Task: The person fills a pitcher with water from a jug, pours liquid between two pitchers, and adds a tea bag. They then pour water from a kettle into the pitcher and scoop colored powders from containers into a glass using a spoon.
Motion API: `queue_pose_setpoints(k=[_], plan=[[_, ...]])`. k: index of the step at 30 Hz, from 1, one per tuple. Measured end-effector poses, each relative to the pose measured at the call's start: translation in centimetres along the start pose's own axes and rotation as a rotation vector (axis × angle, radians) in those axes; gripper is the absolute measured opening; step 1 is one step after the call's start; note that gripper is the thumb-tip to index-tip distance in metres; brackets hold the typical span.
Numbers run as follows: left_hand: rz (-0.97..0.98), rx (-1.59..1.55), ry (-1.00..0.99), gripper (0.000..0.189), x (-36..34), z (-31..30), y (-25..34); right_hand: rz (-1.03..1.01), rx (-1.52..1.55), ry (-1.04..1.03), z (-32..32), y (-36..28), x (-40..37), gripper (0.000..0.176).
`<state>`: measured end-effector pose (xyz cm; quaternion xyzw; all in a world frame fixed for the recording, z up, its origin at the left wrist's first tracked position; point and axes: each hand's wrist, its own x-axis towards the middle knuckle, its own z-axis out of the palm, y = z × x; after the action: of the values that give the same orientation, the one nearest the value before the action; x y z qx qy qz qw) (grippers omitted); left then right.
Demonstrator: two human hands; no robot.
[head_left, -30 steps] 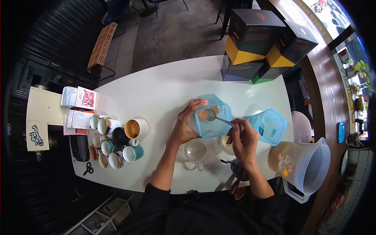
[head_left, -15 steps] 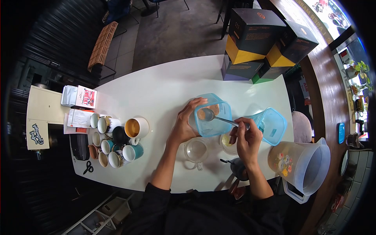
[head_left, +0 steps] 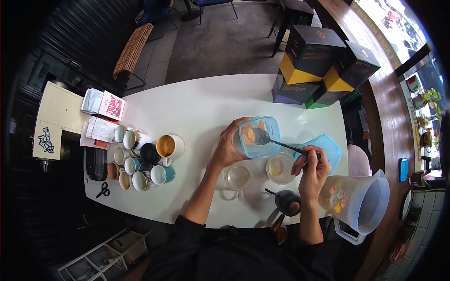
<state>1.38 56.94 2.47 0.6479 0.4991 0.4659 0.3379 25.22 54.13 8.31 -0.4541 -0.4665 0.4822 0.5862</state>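
My left hand (head_left: 228, 144) is wrapped round the side of a light-blue plastic container (head_left: 267, 151), tilted so that its opening faces me. Orange-brown powder (head_left: 247, 134) lies against its inner wall. Between the fingers of my right hand (head_left: 310, 171) is the handle of a metal spoon (head_left: 281, 144), whose bowl sits inside the container by the powder. Below the container stand a clear glass mug (head_left: 238, 177) and a clear bowl (head_left: 280, 168) with something pale yellowish in it. A second blue container (head_left: 330, 149) is partly hidden behind my right hand.
At right stands a large plastic pitcher (head_left: 354, 201) with a flower print. A small dark pot (head_left: 287, 203) is near the front edge. Several mugs (head_left: 169, 146) cluster at left, by scissors (head_left: 103, 189). Stacked dark boxes (head_left: 315, 51) stand at the back right.
The view has shifted slightly. My right hand has moved right and a little down, with the spoon still in the container. More of the clear bowl and dark pot shows now.
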Motion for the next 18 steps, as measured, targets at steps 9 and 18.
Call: queue_pose_setpoints(k=[9, 18], plan=[[-0.068, -0.141, 0.069, 0.101, 0.4, 0.2, -1.1, -0.075, 0.091, 0.098, -0.6, -3.8, -3.0, 0.028], [-0.049, -0.095, 0.035, 0.119, 1.0, -0.1, -1.5, -0.061, -0.017, 0.093, -0.4, -6.8, -9.1, 0.029]])
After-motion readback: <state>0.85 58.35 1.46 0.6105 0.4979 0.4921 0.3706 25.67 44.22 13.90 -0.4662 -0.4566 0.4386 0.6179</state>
